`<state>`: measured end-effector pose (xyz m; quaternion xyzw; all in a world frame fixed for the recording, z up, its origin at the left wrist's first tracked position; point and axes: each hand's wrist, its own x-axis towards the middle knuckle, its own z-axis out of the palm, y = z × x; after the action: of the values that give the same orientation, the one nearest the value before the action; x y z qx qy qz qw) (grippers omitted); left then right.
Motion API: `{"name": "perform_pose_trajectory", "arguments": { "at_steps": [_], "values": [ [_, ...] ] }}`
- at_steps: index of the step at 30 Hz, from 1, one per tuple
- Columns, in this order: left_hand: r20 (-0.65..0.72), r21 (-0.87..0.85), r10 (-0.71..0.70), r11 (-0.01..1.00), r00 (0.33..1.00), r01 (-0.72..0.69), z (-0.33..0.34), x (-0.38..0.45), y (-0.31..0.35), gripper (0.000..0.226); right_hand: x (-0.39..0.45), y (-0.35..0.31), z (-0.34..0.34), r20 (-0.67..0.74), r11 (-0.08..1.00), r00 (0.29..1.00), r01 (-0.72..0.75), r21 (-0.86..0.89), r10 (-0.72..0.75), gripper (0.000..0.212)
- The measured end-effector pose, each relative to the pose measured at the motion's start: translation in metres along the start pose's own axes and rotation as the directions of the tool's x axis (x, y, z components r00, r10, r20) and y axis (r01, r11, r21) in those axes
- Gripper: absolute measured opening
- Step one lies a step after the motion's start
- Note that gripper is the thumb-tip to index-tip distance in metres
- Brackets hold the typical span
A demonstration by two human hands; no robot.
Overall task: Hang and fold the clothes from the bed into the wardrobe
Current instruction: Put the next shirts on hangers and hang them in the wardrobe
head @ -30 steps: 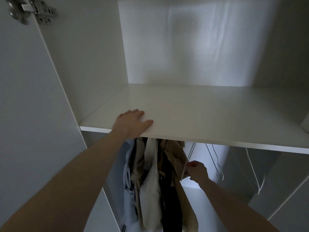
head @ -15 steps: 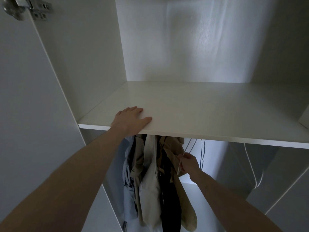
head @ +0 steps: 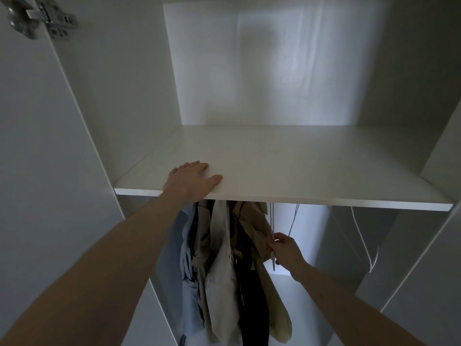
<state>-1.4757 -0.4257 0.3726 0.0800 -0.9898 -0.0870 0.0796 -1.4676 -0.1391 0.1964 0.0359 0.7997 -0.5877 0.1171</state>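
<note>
Hanger-fetching looks like the step in hand — the right hand [head: 284, 253] pinches a white wire hanger [head: 273, 245] beside the hung clothes [head: 222, 258] under the shelf [head: 299, 166], the left hand [head: 192, 181] spread flat on it — so next, unhook it cleanly.

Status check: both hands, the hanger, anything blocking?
Left hand flat on shelf. Right hand pinching empty white hanger beside hung clothes. Nothing blocking.

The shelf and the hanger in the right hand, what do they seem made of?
Shelf: probably laminated board; smooth matte white, thin flat edge. Hanger: seemingly thin wire or slim plastic, pale; too fine to tell. The right hand pinches it.
</note>
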Motion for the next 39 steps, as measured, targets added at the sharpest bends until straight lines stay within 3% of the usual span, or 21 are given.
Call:
{"name": "perform_pose_trajectory", "arguments": {
  "at_steps": [7,15,19,24,27,32,35,39],
  "values": [
    [-0.021,-0.054,0.027,0.998,0.999,-0.028,-0.002,-0.006,0.000,0.093,-0.047,0.006,-0.013,0.027,0.999,0.999,-0.024,-0.026,0.025,0.019],
    [-0.138,-0.241,0.074,0.965,0.988,-0.106,0.000,-0.024,-0.003,0.065,-0.127,0.008,-0.026,-0.003,0.998,1.000,0.022,-0.057,-0.022,0.033],
    [-0.443,-0.345,0.240,0.844,0.864,-0.411,0.008,-0.063,0.007,0.031,-0.183,0.005,-0.028,-0.045,0.996,0.999,0.004,-0.087,-0.008,0.036],
    [-0.648,-0.452,0.318,0.570,0.692,-0.686,0.035,-0.133,0.038,0.022,-0.267,0.014,-0.030,-0.138,0.993,0.990,-0.019,-0.119,0.003,0.035],
    [-0.591,-0.539,0.402,0.449,0.699,-0.713,0.056,-0.172,0.051,0.025,-0.321,0.030,-0.031,-0.211,0.993,0.977,-0.049,-0.108,0.025,0.035],
    [-0.368,-0.725,0.555,0.331,0.746,-0.604,0.086,-0.235,0.065,0.030,-0.424,0.064,-0.035,-0.360,0.987,0.926,-0.147,-0.071,0.112,0.034],
    [-0.239,-0.736,0.676,0.342,0.697,-0.584,0.105,-0.269,0.076,0.033,-0.495,0.079,-0.037,-0.447,0.970,0.883,-0.216,-0.112,0.145,0.028],
    [-0.062,-0.733,0.815,0.355,0.576,-0.581,0.119,-0.324,0.094,0.040,-0.584,0.094,-0.037,-0.560,0.966,0.808,-0.255,-0.049,0.184,0.028]
  ]
}}
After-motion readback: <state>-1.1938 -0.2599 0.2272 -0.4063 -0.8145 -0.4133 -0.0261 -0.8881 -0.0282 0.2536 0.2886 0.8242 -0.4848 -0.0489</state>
